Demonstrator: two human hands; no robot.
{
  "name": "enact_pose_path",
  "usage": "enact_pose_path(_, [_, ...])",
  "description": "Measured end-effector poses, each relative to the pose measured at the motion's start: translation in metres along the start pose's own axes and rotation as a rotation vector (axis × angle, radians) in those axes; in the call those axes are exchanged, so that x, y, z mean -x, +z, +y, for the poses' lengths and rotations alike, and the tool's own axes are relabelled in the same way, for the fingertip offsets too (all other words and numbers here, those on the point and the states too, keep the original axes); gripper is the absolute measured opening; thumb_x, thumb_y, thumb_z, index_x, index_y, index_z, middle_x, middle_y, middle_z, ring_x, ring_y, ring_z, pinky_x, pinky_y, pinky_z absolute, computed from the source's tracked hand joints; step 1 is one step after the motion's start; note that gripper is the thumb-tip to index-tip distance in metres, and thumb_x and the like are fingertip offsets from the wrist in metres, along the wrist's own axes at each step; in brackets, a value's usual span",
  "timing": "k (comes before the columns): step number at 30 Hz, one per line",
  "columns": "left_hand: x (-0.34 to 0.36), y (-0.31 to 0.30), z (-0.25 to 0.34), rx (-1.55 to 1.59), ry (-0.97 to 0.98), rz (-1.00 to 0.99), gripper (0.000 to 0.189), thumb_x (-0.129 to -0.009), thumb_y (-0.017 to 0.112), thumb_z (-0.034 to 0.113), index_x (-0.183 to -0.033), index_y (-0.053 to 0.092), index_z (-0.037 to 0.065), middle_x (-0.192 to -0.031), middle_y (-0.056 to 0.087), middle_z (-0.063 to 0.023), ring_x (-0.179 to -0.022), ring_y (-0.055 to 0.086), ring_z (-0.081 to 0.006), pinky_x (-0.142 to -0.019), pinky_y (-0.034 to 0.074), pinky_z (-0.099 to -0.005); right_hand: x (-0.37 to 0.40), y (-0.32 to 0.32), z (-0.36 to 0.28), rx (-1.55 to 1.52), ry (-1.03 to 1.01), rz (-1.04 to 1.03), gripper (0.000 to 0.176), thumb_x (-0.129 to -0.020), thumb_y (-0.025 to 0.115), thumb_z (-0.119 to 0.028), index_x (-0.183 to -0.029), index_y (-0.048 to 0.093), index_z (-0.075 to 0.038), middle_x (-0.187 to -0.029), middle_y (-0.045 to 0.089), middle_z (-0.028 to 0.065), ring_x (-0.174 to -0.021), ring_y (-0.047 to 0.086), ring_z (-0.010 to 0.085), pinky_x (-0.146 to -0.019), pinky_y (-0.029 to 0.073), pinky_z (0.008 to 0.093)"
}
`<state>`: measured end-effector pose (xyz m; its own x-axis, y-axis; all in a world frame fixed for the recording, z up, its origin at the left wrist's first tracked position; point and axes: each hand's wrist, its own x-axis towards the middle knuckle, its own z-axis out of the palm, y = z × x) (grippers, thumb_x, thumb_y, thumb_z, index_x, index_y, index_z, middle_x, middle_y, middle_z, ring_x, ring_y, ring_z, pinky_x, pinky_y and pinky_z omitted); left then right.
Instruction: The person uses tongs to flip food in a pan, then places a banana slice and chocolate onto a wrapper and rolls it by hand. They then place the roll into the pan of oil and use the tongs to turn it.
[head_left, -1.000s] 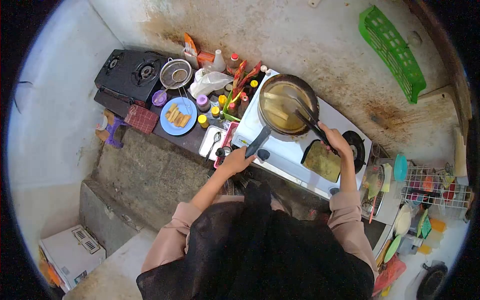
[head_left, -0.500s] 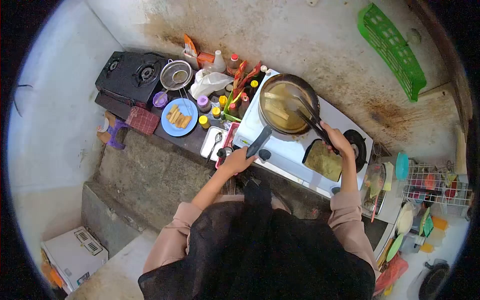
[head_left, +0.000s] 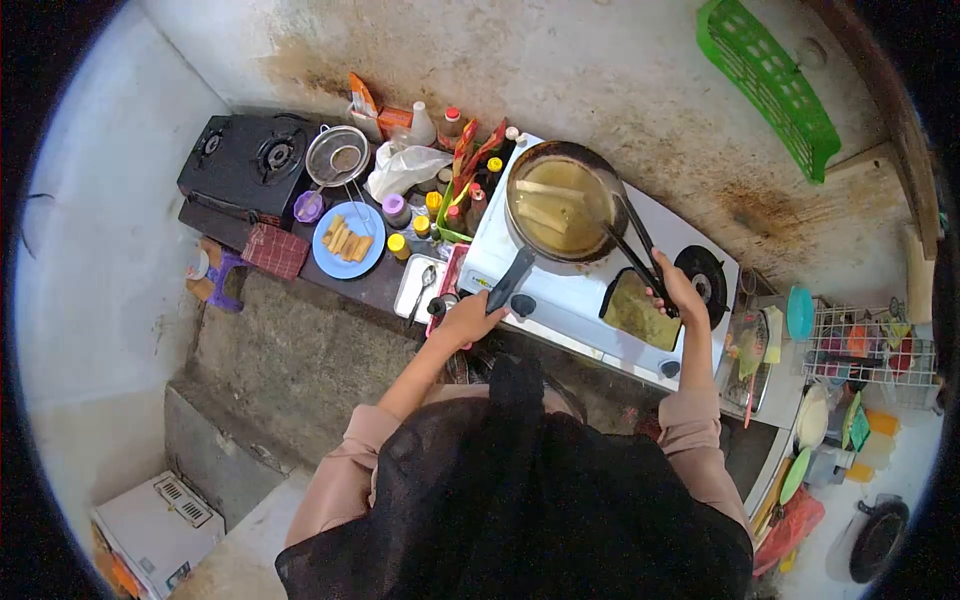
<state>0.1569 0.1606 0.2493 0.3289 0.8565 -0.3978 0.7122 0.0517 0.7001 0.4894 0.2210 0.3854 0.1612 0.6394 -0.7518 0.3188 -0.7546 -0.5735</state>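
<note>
Frying pan (head_left: 560, 150): on stove (head_left: 665, 225) | left hand (head_left: 470, 320): clasped round handle (head_left: 512, 280); a tug could slop oil (head_left: 583, 215) | right hand (head_left: 680, 290): wrapped round spread tongs (head_left: 638, 264); hasty pinch could tear or splash pale strips (head_left: 550, 190)

2 long pale pcs (head_left: 550, 190) in oily pan (head_left: 598, 163)

Black garment (head_left: 510, 490) cropped, tong tips (head_left: 609, 230) seemingly blurred
</note>
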Motion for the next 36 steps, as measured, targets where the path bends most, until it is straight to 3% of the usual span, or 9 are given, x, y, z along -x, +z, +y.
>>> enact_pose_path(4, [-0.002, 0.003, -0.004, 0.023, 0.013, 0.002, 0.054, -0.082, 0.05, 0.047, -0.094, 0.049, -0.006, -0.083, 0.059, -0.0268, -0.082, 0.057, -0.0409, -0.072, 0.045, -0.0456, 0.031, 0.003, 0.005, 0.011, -0.014, 0.011, 0.053, -0.084, 0.04, -0.058, -0.093, 0.051, -0.006, -0.056, 0.047, 0.0024, -0.036, 0.037, 0.0081, -0.032, 0.031, 0.0229])
enact_pose_path(8, [-0.004, 0.009, -0.009, 0.025, 0.018, 0.041, 0.049, -0.081, 0.054, 0.046, -0.093, 0.051, -0.002, -0.078, 0.059, -0.025, -0.077, 0.058, -0.041, -0.068, 0.044, -0.0455, 0.005, 0.001, 0.023, 0.016, 0.003, -0.196, 0.055, -0.085, 0.038, -0.058, -0.096, 0.049, -0.006, -0.056, 0.047, 0.0022, -0.037, 0.037, 0.0083, -0.032, 0.031, 0.023])
enact_pose_path(13, [-0.005, 0.009, -0.01, -0.003, 0.015, 0.043, 0.049, -0.081, 0.054, 0.046, -0.092, 0.05, -0.002, -0.078, 0.058, -0.0256, -0.078, 0.058, -0.0413, -0.068, 0.044, -0.0456, 0.003, 0.007, 0.005, 0.175, -0.087, 0.11, 0.066, -0.082, 0.042, -0.06, -0.091, 0.054, 0.004, -0.058, 0.048, 0.0045, -0.039, 0.04, 0.0114, -0.037, 0.035, 0.0276])
enact_pose_path(16, [-0.004, 0.011, -0.01, 0.016, 0.023, 0.06, 0.05, -0.081, 0.054, 0.046, -0.092, 0.05, -0.002, -0.078, 0.058, -0.0257, -0.078, 0.057, -0.0414, -0.068, 0.044, -0.0456, 0.011, -0.004, -0.002, 0.465, -0.214, 0.189, 0.068, -0.081, 0.044, -0.06, -0.095, 0.058, 0.005, -0.062, 0.054, 0.0098, -0.048, 0.053, 0.0182, -0.043, 0.043, 0.0316])
enact_pose_path(19, [-0.002, 0.009, -0.005, 0.036, 0.003, 0.049, 0.054, -0.082, 0.051, 0.048, -0.094, 0.051, -0.004, -0.081, 0.059, -0.0264, -0.08, 0.057, -0.0413, -0.07, 0.044, -0.0457, 0.001, -0.013, 0.008, 0.792, -0.505, 0.485, 0.065, -0.079, 0.049, -0.058, -0.098, 0.06, 0.003, -0.068, 0.059, 0.0165, -0.064, 0.061, 0.026, -0.054, 0.048, 0.0358])
enact_pose_path(22, [0.001, 0.008, -0.001, 0.045, -0.03, 0.057, 0.055, -0.082, 0.051, 0.048, -0.094, 0.051, -0.005, -0.083, 0.059, -0.0266, -0.082, 0.057, -0.0411, -0.071, 0.044, -0.0457, 0.003, -0.014, 0.006, 0.938, -0.637, 0.593, 0.065, -0.075, 0.054, -0.056, -0.105, 0.058, 0.001, -0.08, 0.06, 0.0201, -0.078, 0.061, 0.0319, -0.062, 0.05, 0.0386])
enact_pose_path(28, [0.005, 0.02, 0.002, 0.116, -0.038, 0.198, 0.049, -0.081, 0.056, 0.045, -0.095, 0.051, -0.003, -0.073, 0.057, -0.0229, -0.072, 0.058, -0.0374, -0.065, 0.044, -0.0419, -0.008, -0.018, 0.001, 1.309, -0.804, 0.66, 0.063, -0.065, 0.071, -0.038, -0.117, 0.049, -0.011, -0.092, 0.051, 0.0121, -0.077, 0.06, 0.0288, -0.059, 0.051, 0.0372])
enact_pose_path(29, [0.006, 0.021, 0.002, 0.124, -0.032, 0.228, 0.049, -0.081, 0.056, 0.044, -0.094, 0.052, -0.003, -0.071, 0.057, -0.0222, -0.071, 0.058, -0.0367, -0.064, 0.044, -0.0414, -0.022, -0.024, 0.009, 1.328, -0.954, 0.697, 0.063, -0.06, 0.075, -0.028, -0.116, 0.049, -0.015, -0.091, 0.049, 0.0087, -0.072, 0.059, 0.0253, -0.056, 0.051, 0.035])
enact_pose_path(36, [0.005, 0.032, -0.002, 0.176, -0.003, 0.321, 0.041, -0.082, 0.058, 0.039, -0.091, 0.052, -0.001, -0.069, 0.056, -0.0161, -0.064, 0.056, -0.028, -0.059, 0.042, -0.0366, -0.046, -0.029, 0.01, 1.569, -1.188, 0.802, 0.06, -0.06, 0.072, -0.022, -0.116, 0.051, -0.017, -0.089, 0.05, 0.0062, -0.068, 0.057, 0.0188, -0.053, 0.05, 0.0284])
